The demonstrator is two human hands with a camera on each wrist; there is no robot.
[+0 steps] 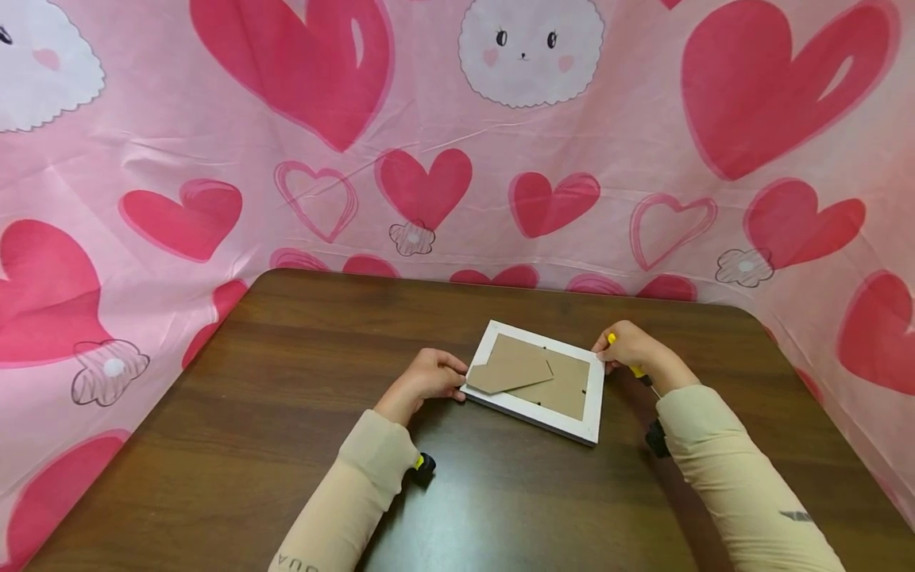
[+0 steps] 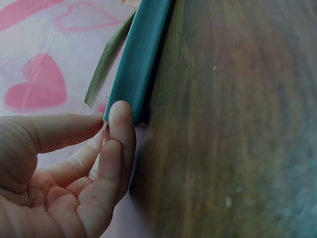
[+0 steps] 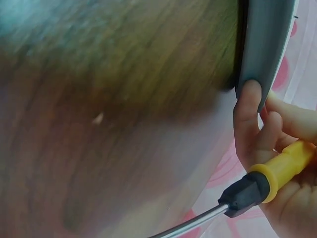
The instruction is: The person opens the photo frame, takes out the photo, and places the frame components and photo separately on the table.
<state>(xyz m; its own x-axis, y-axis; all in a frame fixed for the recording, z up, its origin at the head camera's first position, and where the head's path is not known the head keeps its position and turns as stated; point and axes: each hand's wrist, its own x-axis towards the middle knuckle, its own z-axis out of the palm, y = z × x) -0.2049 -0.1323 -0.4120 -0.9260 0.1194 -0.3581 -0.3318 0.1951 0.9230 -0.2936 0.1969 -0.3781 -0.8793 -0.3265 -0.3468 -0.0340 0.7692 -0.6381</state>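
Note:
A white picture frame (image 1: 529,418) lies face down over the table, its brown backing board (image 1: 572,389) and folded cardboard stand (image 1: 509,372) facing up. My left hand (image 1: 427,375) pinches the frame's left corner between thumb and fingers. In the left wrist view, the fingertips (image 2: 121,116) press along the frame's side edge. At the far right corner, my right hand (image 1: 631,349) pinches the frame too. That same hand holds a yellow-handled screwdriver (image 3: 282,171) against the palm, its metal shaft pointing away from the frame, back toward the wrist.
The brown wooden table (image 1: 286,445) has rounded far corners. Behind it hangs a pink cloth (image 1: 443,119) printed with hearts, close to the table's back and side edges. A small pale speck (image 3: 98,118) shows on the wood in the right wrist view.

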